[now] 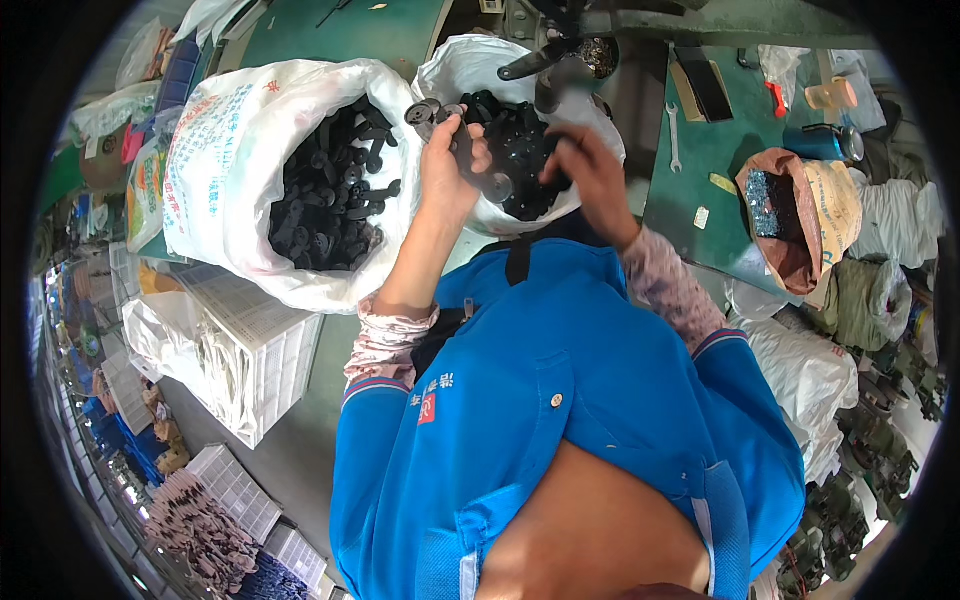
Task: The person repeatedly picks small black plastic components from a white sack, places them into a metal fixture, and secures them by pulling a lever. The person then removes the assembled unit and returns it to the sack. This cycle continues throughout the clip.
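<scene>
My left hand (450, 165) is closed around several small black plastic parts (428, 113) with rounded ends, which stick out past the thumb and below the fingers. It is held over the near left side of a white sack (462, 62) containing black pieces (520, 150). My right hand (592, 178) hovers over the right side of that sack, fingers bent and smeared by motion. Whether it holds anything is hidden. Left of my left hand stands a larger white woven sack (225, 180), filled with similar black plastic parts (335, 190).
Beyond the middle sack, a dark machine arm (545, 62) reaches over a small cup of metal bits (598, 57). On the green bench (690, 160) at right lie a wrench (673, 137) and a brown bag (815, 200). White crates (265, 350) stand at left.
</scene>
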Tool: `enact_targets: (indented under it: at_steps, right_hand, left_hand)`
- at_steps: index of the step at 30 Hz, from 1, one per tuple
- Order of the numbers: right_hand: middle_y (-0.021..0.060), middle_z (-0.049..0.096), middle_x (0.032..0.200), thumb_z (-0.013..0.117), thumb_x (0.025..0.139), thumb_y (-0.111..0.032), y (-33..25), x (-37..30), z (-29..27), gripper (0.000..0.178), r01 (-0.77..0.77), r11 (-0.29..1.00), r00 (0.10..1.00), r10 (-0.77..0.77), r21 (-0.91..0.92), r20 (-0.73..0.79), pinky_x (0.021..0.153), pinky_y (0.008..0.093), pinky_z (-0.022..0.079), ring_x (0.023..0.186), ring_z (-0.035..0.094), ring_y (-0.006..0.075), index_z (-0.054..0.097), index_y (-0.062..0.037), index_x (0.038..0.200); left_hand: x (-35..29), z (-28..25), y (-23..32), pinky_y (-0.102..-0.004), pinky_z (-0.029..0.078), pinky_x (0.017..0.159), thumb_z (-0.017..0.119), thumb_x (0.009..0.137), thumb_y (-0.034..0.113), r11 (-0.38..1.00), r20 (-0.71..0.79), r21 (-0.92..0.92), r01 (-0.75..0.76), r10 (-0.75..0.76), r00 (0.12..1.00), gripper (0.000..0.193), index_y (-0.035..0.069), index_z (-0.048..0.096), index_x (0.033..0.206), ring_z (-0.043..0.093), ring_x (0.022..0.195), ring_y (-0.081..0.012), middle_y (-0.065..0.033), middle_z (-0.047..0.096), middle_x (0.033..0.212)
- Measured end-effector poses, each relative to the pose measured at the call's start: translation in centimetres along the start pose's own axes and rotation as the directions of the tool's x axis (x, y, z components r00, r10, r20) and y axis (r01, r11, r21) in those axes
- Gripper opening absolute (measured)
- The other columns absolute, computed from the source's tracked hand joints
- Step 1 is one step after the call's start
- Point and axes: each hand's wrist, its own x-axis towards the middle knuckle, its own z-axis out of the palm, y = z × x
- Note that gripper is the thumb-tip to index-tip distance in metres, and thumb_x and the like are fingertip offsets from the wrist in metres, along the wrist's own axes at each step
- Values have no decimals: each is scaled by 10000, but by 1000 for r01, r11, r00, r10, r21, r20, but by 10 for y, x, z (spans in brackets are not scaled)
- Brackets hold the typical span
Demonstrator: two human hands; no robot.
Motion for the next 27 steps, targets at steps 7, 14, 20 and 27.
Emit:
enact_targets:
  at_steps: [7, 14, 20, 27]
  right_hand:
    - [108, 536, 1184, 624, 743, 38, -11, -19, 16, 469, 719, 446, 692, -534, -533, 487, 801, 323, 491, 1025, 559, 279, 571, -126, 1179]
    - [43, 618, 744, 547, 921, -101, -45, 12, 2, 297, 178, 966, 975, -199, -189, -96, 530, 193, 419, 589, 507, 58, 577, -46, 1211]
    - [41, 625, 728, 536, 921, -104, -65, 56, -25, 245, 252, 946, 960, -271, -204, -72, 495, 188, 397, 550, 497, 49, 595, -10, 1140]
    - [76, 643, 766, 526, 925, -155, -75, 80, -33, 251, 1, 979, 999, 5, -204, 32, 464, 206, 431, 519, 542, 83, 588, 39, 1071]
  left_hand:
    - [-2, 9, -9, -249, 379, 497, 536, 877, 190, 977, 93, -60, 205, -199, 975, 221, 72, 539, 1065, 499, 632, -154, -62, 563, 788]
    - [-8, 18, -2, -303, 484, 638, 550, 876, 160, 984, 77, 178, 30, -44, 996, 284, 80, 539, 1149, 605, 871, -191, -104, 632, 1042]
    - [-21, 33, -6, -248, 503, 505, 557, 897, 153, 937, 145, 349, -25, -27, 989, 279, -26, 515, 1108, 645, 792, -206, -174, 625, 1061]
    - [-20, 29, -7, -232, 349, 435, 498, 904, 197, 949, 167, 313, 47, -104, 981, 260, 12, 536, 1083, 556, 596, -162, -148, 635, 840]
